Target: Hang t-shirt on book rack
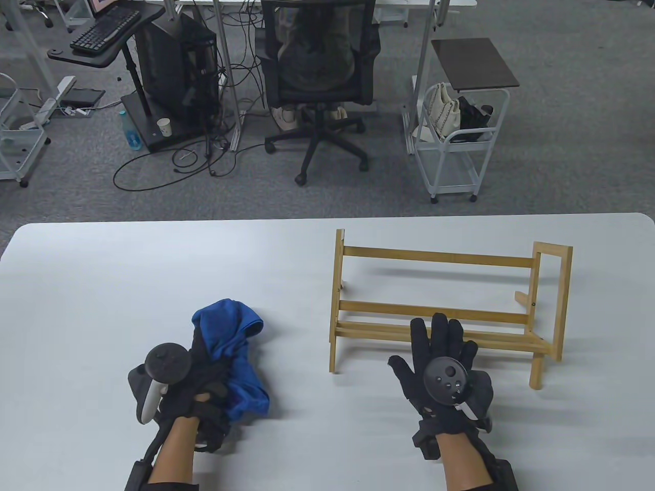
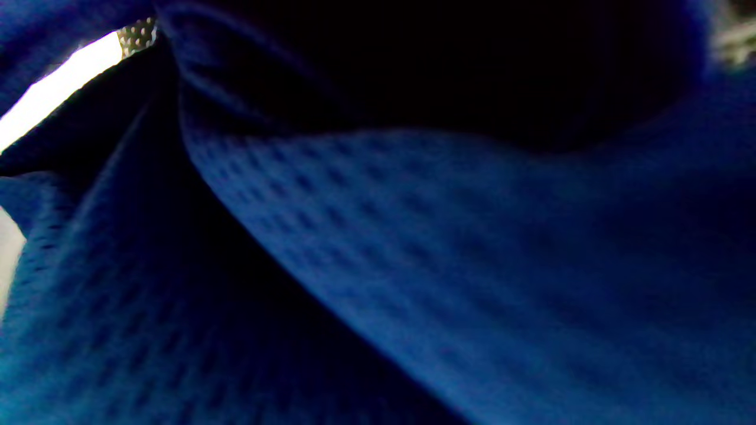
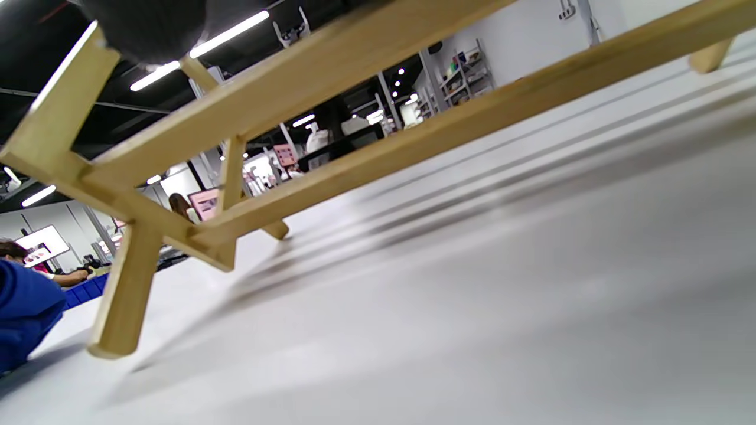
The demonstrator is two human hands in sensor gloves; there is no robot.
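A crumpled blue t-shirt point(image 1: 233, 353) lies on the white table point(image 1: 153, 266) at the near left. My left hand point(image 1: 202, 373) grips it at its left side; the blue mesh cloth point(image 2: 413, 248) fills the left wrist view. A wooden book rack point(image 1: 440, 302) stands on the table to the right. My right hand point(image 1: 437, 358) is open with fingers spread, its fingertips point(image 1: 439, 322) over the rack's front low rail. The right wrist view shows the rack's rails and a leg point(image 3: 127, 283) from below, with the shirt point(image 3: 26, 313) at the far left.
Beyond the table's far edge stand an office chair point(image 1: 320, 66), a white cart point(image 1: 455, 138) and a desk with a keyboard point(image 1: 105, 30).
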